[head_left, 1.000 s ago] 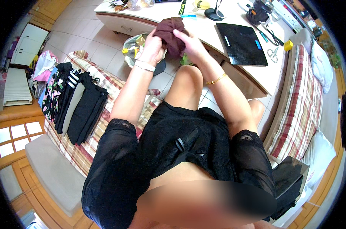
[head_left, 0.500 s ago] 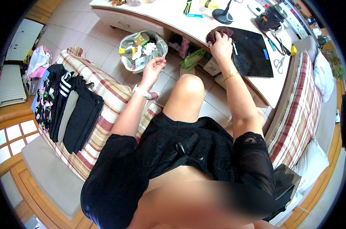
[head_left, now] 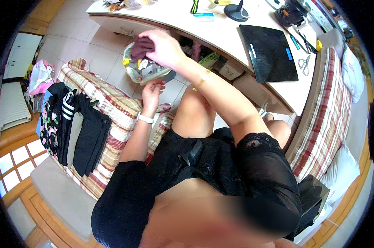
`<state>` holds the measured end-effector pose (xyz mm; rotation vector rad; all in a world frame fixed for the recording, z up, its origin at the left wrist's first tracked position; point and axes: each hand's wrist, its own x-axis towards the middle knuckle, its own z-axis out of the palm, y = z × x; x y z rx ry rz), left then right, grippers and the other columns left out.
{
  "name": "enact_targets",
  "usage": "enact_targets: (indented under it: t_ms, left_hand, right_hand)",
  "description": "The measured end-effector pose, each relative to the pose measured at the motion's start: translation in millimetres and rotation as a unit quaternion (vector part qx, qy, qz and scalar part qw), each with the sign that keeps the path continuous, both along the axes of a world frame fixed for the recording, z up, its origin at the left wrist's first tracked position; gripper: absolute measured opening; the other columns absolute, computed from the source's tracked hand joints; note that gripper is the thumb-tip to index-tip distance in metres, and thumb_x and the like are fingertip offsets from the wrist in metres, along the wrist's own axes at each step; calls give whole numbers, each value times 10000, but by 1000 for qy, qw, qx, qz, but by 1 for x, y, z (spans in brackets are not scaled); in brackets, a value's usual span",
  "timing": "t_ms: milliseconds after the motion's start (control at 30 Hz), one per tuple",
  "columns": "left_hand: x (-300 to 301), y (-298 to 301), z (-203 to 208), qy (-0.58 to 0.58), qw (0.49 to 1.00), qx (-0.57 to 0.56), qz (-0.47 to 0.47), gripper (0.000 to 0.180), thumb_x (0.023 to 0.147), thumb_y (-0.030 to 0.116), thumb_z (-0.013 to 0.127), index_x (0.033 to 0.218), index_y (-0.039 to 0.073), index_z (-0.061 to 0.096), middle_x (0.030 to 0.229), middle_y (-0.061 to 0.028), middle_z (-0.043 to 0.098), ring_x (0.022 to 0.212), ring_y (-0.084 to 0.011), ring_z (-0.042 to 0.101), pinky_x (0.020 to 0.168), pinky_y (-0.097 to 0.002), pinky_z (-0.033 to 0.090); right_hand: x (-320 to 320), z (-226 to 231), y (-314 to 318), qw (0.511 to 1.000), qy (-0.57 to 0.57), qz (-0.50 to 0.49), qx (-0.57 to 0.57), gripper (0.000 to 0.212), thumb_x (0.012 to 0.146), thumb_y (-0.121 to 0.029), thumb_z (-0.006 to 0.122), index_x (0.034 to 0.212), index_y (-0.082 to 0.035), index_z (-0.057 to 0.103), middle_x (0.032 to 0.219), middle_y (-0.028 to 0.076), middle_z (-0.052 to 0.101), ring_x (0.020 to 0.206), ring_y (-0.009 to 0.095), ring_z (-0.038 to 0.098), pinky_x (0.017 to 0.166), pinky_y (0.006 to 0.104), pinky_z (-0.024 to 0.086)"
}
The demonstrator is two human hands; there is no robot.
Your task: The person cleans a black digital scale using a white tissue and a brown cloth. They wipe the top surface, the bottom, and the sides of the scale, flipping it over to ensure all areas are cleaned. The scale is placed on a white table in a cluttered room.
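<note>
A crumpled dark maroon cloth [head_left: 141, 48] is bunched in my right hand [head_left: 165, 48], whose fingers are closed round it. Both are above the lined waste bin [head_left: 150, 79], which holds white paper and other rubbish and is partly hidden by my arm. My left hand [head_left: 152, 93], with a pale band on its wrist, hovers just in front of the bin's near rim. Its fingers are loosely curled in, and nothing shows in them. On the desk to the right lies a flat black panel [head_left: 269, 53], like a closed laptop.
The white desk [head_left: 224, 35] holds scissors [head_left: 303, 65], a round black stand [head_left: 236, 13] and a dark appliance [head_left: 292, 15]. A plaid-covered sofa [head_left: 116, 107] bears folded dark clothes [head_left: 87, 136] at left. Another plaid seat [head_left: 319, 111] is at right.
My right hand has carried the maroon cloth from beside the black panel leftward to above the bin. My left hand has lowered slightly toward me, its fingers more curled.
</note>
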<state>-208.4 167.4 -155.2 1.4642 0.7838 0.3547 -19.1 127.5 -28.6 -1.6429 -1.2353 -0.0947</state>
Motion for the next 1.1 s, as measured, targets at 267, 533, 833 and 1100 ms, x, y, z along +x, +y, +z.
enact_targets:
  t_ms: [267,533,833,1100]
  left_hand:
    - [10,-2,-2,-6,1000,-24,-16,256,1030,126,518,1241,11,606,1179,-102,710,949,-141,681,795,-257,516]
    - [-4,-2,-11,5,999,-41,-24,228,1030,124,524,1222,23,596,1158,-89,712,940,-126,671,802,-272,514]
    - [28,-36,27,-116,992,27,-29,189,1017,62,542,1172,-15,617,1120,-108,703,939,-143,674,803,-257,532]
    - [71,-111,132,-237,957,118,-115,173,1033,38,511,1149,-31,619,1135,-153,704,973,-199,689,927,-329,551]
  right_hand:
    - [28,-28,-134,966,36,-22,-256,414,745,-97,725,1155,-94,671,1093,155,685,1013,338,679,902,400,549]
    - [13,-84,-332,746,586,-295,114,382,895,-130,718,1218,53,628,1167,129,693,1059,255,681,909,360,558]
    - [60,-137,-319,599,612,-488,169,393,940,-223,673,1205,59,608,1096,155,674,959,238,658,810,428,547]
    - [53,-133,-259,615,648,-350,282,220,927,-58,647,1090,89,642,1063,164,701,896,265,703,764,423,594]
